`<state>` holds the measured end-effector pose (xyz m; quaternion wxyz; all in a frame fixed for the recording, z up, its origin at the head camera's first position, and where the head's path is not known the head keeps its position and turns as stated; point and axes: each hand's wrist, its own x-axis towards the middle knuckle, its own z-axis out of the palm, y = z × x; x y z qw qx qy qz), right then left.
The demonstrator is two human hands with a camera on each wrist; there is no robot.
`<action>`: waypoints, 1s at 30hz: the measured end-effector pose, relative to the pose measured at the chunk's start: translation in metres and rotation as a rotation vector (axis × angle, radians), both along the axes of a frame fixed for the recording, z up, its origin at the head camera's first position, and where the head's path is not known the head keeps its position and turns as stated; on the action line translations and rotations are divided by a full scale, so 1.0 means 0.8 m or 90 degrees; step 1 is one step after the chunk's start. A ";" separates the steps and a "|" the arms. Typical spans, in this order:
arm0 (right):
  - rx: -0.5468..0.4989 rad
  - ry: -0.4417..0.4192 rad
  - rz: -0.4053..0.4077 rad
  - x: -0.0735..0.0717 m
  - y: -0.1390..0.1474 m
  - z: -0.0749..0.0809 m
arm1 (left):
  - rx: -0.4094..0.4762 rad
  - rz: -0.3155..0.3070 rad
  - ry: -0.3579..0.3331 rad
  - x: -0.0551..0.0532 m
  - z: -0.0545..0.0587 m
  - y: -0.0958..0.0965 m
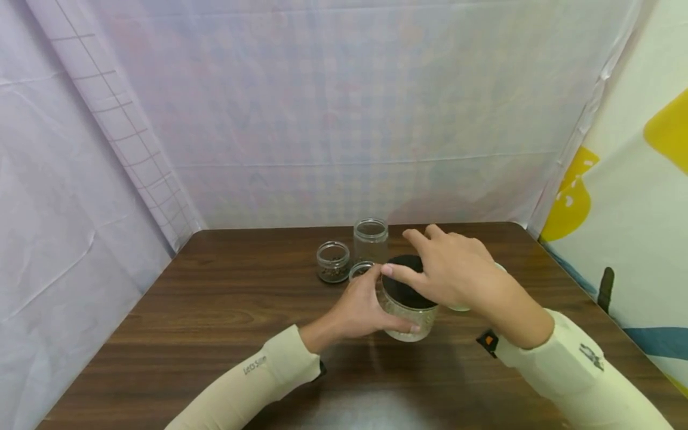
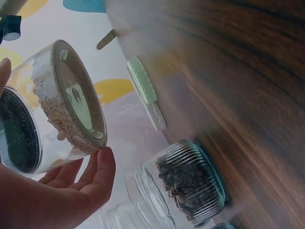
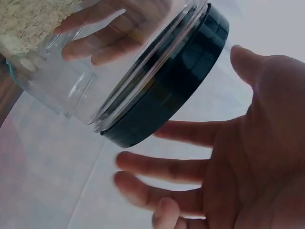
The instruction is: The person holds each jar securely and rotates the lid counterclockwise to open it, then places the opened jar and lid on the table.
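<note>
My left hand point(image 1: 359, 307) grips a clear jar point(image 1: 404, 322) around its side, raised off the table and tilted in the left wrist view. Pale flakes point(image 3: 28, 26) fill the lower part of the jar, and a black lid point(image 1: 399, 288) sits on its mouth. Over the lid hovers my right hand point(image 1: 457, 266), its fingers spread and loosely bent. In the right wrist view, the right thumb stands apart from the lid's edge and the fingers lie close alongside it.
Behind the held jar stand a short open jar point(image 1: 332, 257) with dark bits, a taller clear jar point(image 1: 371, 240), and another jar point(image 2: 190, 186) with dark brown pieces, partly hidden in the head view. A pale green object point(image 2: 142, 80) lies on the wooden table point(image 1: 226, 310) to the right.
</note>
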<state>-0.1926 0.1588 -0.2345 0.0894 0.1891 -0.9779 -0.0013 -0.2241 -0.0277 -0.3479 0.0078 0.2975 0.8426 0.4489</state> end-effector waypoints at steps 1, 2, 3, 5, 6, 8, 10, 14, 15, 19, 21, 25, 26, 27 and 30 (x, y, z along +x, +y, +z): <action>0.008 -0.007 -0.006 0.000 -0.001 -0.001 | 0.002 -0.001 0.001 0.000 0.000 0.000; 0.015 -0.018 -0.006 0.000 -0.002 -0.001 | 0.001 -0.002 0.003 0.000 0.000 0.000; 0.020 -0.030 -0.002 0.000 -0.004 -0.002 | 0.001 -0.004 0.003 0.000 0.000 0.000; 0.031 -0.051 0.010 0.001 -0.005 -0.004 | 0.001 -0.011 -0.001 0.000 0.000 0.000; 0.035 -0.057 0.019 0.001 -0.006 -0.005 | 0.003 -0.015 -0.004 0.000 0.000 0.000; 0.044 -0.060 0.032 0.002 -0.006 -0.005 | 0.008 -0.022 -0.009 0.000 0.001 0.000; 0.050 -0.051 0.043 0.002 -0.005 -0.006 | 0.012 -0.026 -0.016 0.001 0.002 -0.001; 0.054 -0.040 0.086 0.003 -0.002 -0.005 | 0.000 -0.013 -0.014 0.001 0.003 -0.001; 0.053 -0.042 0.100 0.004 -0.001 -0.004 | -0.008 -0.007 -0.008 0.002 0.003 -0.001; 0.043 -0.062 0.161 0.004 0.003 -0.003 | -0.027 0.011 0.016 0.003 0.003 0.000; 0.038 -0.075 0.197 0.003 0.006 -0.001 | -0.022 0.012 0.021 0.003 0.003 0.000; 0.029 -0.088 0.255 0.002 0.009 0.003 | -0.005 -0.002 0.021 0.004 0.004 -0.001; 0.028 -0.089 0.264 0.002 0.010 0.003 | -0.002 -0.008 0.019 0.004 0.004 -0.002; 0.027 -0.090 0.271 0.002 0.010 0.003 | 0.000 -0.013 0.016 0.004 0.004 -0.002; 0.024 -0.091 0.284 0.001 0.010 0.003 | 0.007 -0.024 0.010 0.003 0.004 -0.003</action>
